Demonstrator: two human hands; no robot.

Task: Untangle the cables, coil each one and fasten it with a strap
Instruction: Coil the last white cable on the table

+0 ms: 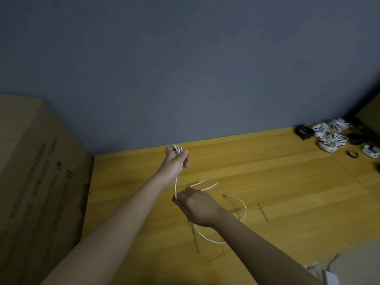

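The coiling step is in hand: the left hand [176, 159] grips finished loops of the white cable [236, 204], the right hand [197, 206] pinches it below. The rest lies on the counter [287, 192]; next, another loop, I think.

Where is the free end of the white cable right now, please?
In the head view, the cable's plug end lies on the wooden table, just right of the right hand, well short of the coiled cables at far right.

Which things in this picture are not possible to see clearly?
- Head view: how many loops the left hand holds; its fingers cover the white cable.
- Straps on the coiled cables at far right: too small.
- Cardboard box print: blurred; the box is cut by the left edge.
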